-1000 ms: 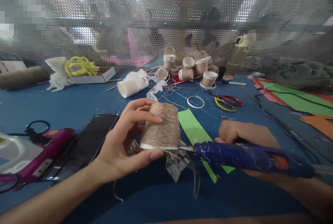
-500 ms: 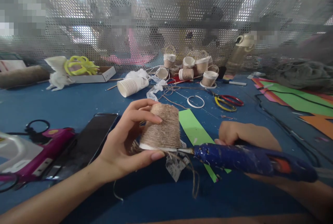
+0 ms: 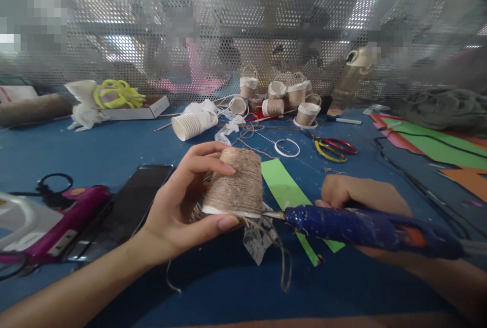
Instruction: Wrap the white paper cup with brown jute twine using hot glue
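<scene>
My left hand (image 3: 178, 206) grips an upside-down paper cup (image 3: 239, 183) wound in brown jute twine, thumb at its white rim and fingers over the far side. A loose tail of twine (image 3: 283, 262) hangs below the rim. In my right hand (image 3: 361, 193) is a blue hot glue gun (image 3: 342, 226), its metal nozzle at the right end of the cup's rim; I cannot tell if it touches. Beneath lie a green paper strip (image 3: 283, 186) and a scrap of white lace (image 3: 256, 244).
Left are a black phone (image 3: 133, 206) and a magenta glue gun (image 3: 72, 221). Farther back stand stacked paper cups (image 3: 190, 126), several small twine baskets (image 3: 306, 115), scissors (image 3: 331, 149) and a white ring (image 3: 287, 148). Coloured paper (image 3: 437, 140) and a black cable lie right.
The cup has shifted slightly up and left in my left hand. The glue gun has levelled a little, its nozzle still at the rim.
</scene>
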The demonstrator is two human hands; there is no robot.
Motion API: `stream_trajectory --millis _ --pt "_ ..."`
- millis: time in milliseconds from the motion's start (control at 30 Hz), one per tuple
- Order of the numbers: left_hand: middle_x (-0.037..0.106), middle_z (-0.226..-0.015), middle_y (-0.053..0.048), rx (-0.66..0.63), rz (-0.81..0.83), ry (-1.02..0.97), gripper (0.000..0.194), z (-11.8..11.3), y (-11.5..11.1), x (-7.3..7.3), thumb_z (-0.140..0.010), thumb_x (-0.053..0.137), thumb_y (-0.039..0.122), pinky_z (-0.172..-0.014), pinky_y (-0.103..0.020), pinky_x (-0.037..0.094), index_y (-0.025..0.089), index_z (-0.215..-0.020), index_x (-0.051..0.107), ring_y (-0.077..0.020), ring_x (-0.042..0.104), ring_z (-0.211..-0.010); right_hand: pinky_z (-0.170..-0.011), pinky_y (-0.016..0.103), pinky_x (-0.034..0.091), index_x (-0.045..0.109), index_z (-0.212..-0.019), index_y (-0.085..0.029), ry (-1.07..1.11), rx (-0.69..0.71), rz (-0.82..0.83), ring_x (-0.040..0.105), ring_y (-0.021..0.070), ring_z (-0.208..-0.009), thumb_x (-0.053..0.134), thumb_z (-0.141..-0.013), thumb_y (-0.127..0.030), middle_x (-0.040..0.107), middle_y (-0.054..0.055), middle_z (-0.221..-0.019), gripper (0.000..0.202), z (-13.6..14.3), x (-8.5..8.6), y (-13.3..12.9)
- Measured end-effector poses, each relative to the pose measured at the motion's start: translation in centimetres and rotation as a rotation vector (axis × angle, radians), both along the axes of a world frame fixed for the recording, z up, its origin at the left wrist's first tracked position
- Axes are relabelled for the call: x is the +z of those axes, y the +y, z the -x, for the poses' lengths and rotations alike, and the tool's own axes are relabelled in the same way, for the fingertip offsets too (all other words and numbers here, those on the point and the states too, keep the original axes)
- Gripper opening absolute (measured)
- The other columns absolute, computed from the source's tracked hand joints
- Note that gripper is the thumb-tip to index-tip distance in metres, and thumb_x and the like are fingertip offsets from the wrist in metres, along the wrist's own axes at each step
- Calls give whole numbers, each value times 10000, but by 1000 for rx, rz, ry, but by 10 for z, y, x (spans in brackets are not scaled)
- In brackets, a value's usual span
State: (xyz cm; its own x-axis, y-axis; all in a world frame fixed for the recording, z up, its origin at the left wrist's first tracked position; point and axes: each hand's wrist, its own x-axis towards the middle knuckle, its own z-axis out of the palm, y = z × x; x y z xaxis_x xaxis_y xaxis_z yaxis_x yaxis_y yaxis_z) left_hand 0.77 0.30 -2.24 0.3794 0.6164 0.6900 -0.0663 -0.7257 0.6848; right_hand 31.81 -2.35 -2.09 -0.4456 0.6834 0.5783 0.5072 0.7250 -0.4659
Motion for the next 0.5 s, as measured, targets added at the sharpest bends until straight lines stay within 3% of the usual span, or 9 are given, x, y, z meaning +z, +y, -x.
stream_trajectory --millis 333,500 --pt "502 -1395 -113 44 16 75 441 3 -2 1 -846 836 305 -1130 -395 521 276 -1238 636 -270 527 -1371 -501 243 358 453 -742 -255 -49 1 27 539 88 -506 689 -886 -263 550 -86 -638 276 -5 -3 0" --pt "492 -1392 -108 11 25 52 454 2 -1 0 -841 834 293 -1108 -286 517 254 -1248 634 -234 500 -1388 -489 232 354 440 -739 -252 -59 -8 -10 532 79 -495 685 -885 -273 546 -87 -629 285 -3 1 -1"
